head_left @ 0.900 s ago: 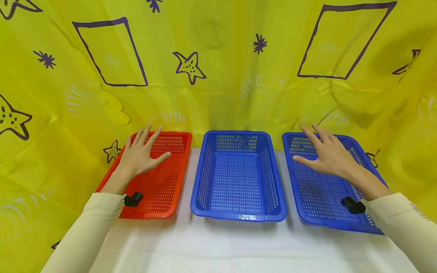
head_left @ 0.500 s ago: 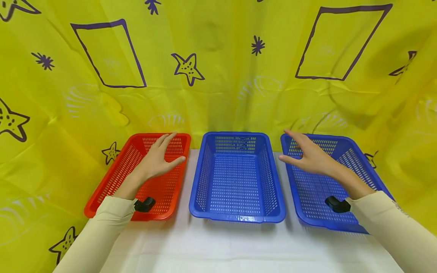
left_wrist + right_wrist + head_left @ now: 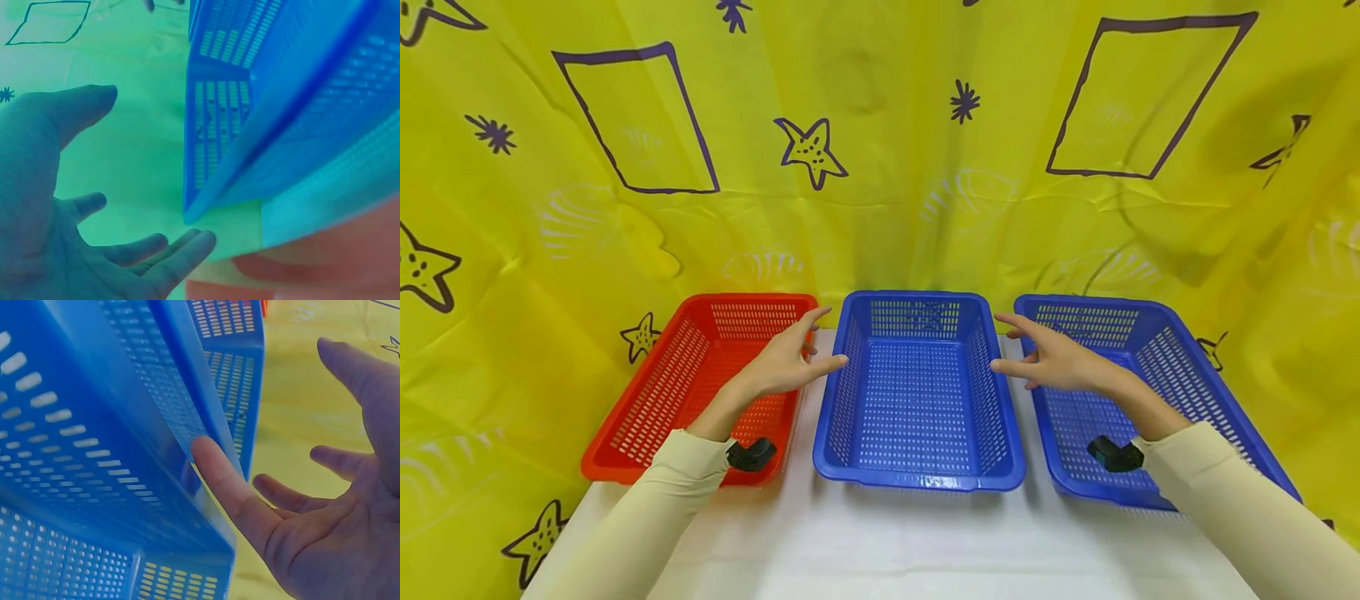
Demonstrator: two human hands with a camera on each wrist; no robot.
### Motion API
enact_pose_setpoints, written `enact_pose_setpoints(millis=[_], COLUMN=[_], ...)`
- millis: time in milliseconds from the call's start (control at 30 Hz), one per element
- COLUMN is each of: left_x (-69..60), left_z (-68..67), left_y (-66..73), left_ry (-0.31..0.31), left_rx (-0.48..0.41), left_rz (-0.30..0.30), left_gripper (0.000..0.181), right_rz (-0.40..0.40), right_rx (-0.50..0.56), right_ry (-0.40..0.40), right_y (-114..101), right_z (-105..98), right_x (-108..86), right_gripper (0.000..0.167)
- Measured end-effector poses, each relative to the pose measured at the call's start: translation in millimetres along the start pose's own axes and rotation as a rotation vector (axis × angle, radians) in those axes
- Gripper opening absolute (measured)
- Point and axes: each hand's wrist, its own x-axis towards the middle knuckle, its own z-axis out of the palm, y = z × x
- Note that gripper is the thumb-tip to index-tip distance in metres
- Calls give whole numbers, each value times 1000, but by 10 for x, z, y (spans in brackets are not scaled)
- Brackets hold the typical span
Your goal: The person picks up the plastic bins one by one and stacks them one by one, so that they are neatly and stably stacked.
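Observation:
Three plastic mesh baskets stand in a row. The blue middle basket (image 3: pixel 917 481) lies between my two hands. My left hand (image 3: pixel 782 362) hovers over the right edge of the red basket (image 3: pixel 625 400), thumb and fingers spread toward the middle basket's left rim. In the left wrist view that palm (image 3: pixel 69 262) holds nothing. My right hand (image 3: pixel 1060 358) is above the left edge of the right-hand blue basket (image 3: pixel 1195 367), its fingers pointing at the middle basket's right rim. The right wrist view shows its fingers (image 3: pixel 237 494) spread around nothing; whether one touches a rim I cannot tell.
A white cloth (image 3: pixel 940 542) covers the table under the baskets. Behind them hangs a yellow curtain (image 3: pixel 895 225) with purple stars and frames. Narrow gaps separate the baskets. Small black cameras (image 3: pixel 752 455) sit at both wrists.
Both hands have moved inward from above the outer baskets toward the middle basket, turning so the palms face each other. The baskets have stayed in place.

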Motion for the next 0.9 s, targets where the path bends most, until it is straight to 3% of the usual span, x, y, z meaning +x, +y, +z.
enact_pose_setpoints(millis=[300,600,900], left_x=[8,-2,0], left_z=[112,139,166], left_y=[11,-83,-132], left_ry=[-118,-201,-217], left_rx=[-184,-422,-498], left_rz=[-106,-131,-176], left_gripper=[94,86,76], right_rz=[68,165,146], right_rx=[60,140,160], right_ry=[-69,-96,-113], right_y=[12,18,62], right_z=[130,208,199], right_x=[65,57,14], right_gripper=[89,87,81])
